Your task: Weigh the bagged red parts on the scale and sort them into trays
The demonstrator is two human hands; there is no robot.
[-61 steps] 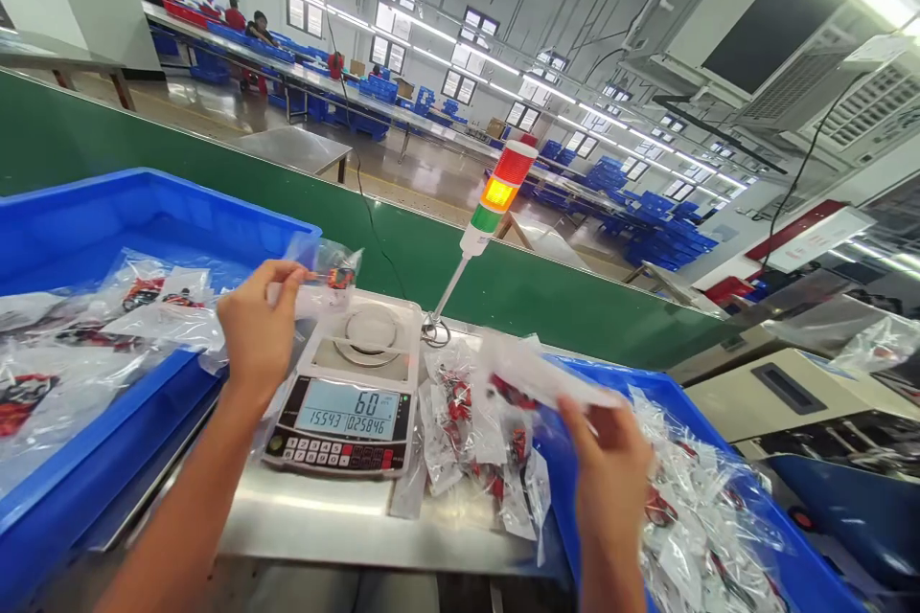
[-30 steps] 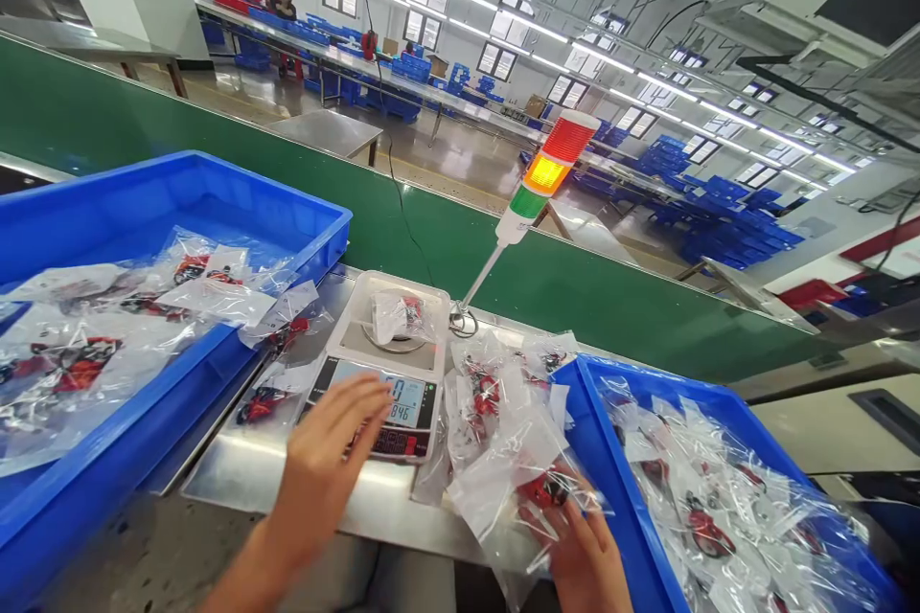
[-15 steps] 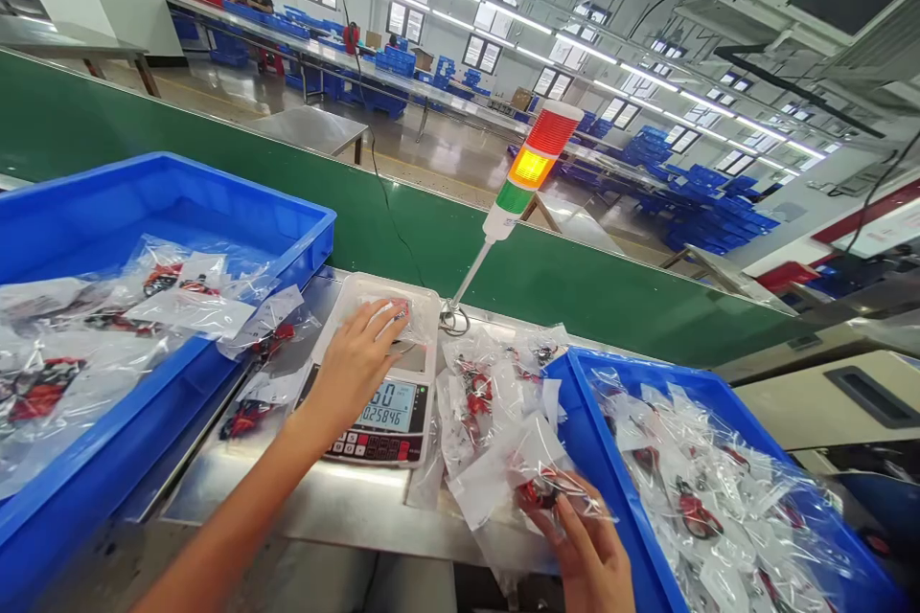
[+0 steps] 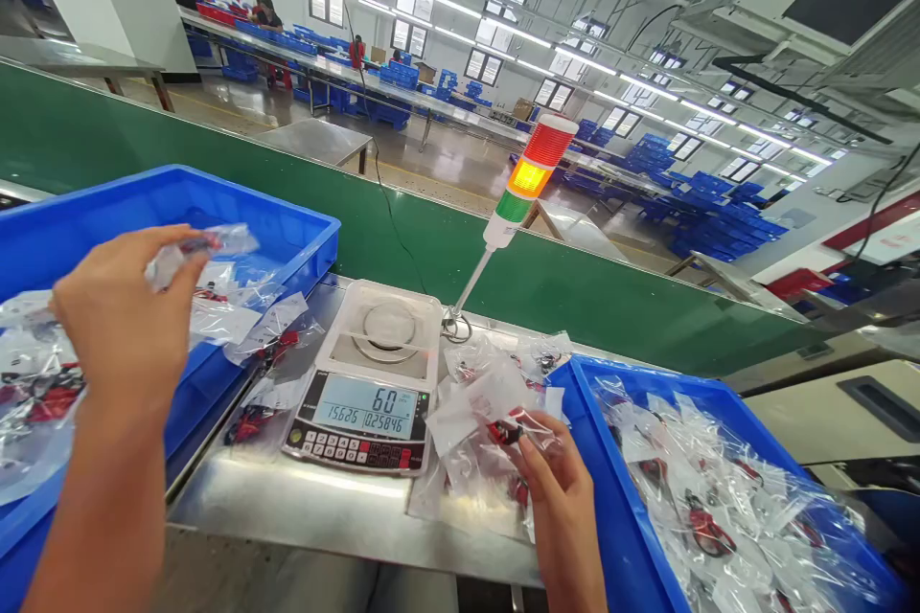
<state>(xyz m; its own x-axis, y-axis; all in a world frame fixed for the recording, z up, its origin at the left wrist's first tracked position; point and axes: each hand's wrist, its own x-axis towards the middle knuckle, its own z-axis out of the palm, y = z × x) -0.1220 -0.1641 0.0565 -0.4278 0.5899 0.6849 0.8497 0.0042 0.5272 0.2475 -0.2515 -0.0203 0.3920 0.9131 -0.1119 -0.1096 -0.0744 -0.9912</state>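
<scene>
You seem to be in the middle of a transfer, with one small bag carried away from the scale (image 4: 370, 381) while a second is kept at its other side. Your left hand (image 4: 129, 306) pinches the left-hand bag (image 4: 234, 238) between thumb and fingers, to the left of the scale and above the left bin (image 4: 144, 201). Your right hand (image 4: 564, 488) is closed on the edge of the right-hand bag (image 4: 474, 400), just right of the scale and over a pile of bags (image 4: 460, 471); a red-and-black part (image 4: 505, 432) shows inside it. As I judge it, the next move calls for you to part the left fingers cleanly, so the slick plastic doesn't cling, while your right grip stays firm but light.

Half a second ago, your left hand was on a bag on the scale's pan (image 4: 389, 326); now it is well left of the scale, with what looks like the same bag. Your right hand has shifted slightly nearer the scale and higher. The display's top figure reads 60 in both.
</scene>
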